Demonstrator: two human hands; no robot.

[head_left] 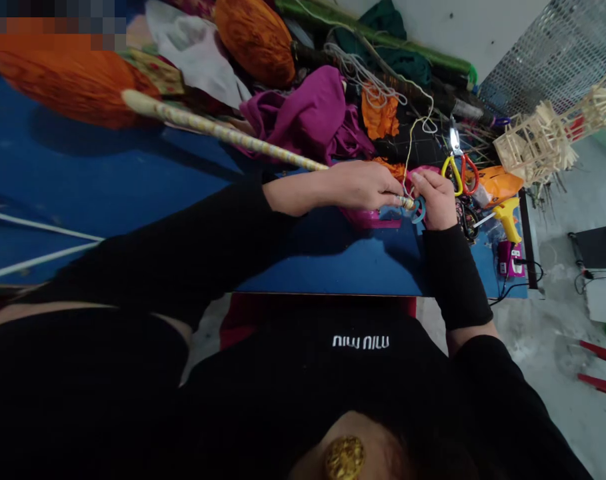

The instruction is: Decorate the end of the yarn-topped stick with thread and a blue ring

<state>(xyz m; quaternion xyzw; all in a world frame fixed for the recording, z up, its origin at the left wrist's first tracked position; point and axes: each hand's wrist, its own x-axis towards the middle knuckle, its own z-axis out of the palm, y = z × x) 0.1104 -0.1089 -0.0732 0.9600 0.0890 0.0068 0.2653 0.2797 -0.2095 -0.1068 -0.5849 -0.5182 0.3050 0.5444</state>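
My left hand (360, 185) is wrapped round the thin end of a long stick (233, 137) bound in a pale yellow and grey spiral. The stick slants up to the left, where its far end meets a big orange fabric bulb (77, 87). Close by, my right hand (437, 199) is closed in a pinch at the stick's tip, apparently on a thin pale cord (409, 150) that hangs down between the hands. A small blue ring (419, 209) sits at the tip against my right fingers; whether it encircles the stick is hard to see.
Purple cloth (307, 110), another orange bulb (255, 40) and coiled grey cord (363, 70) crowd the back of the blue table (353, 267). Right of my hands are scissors (455, 157), a yellow glue gun (507, 217), a purple power socket (511, 260) and a wooden stick frame (527, 147).
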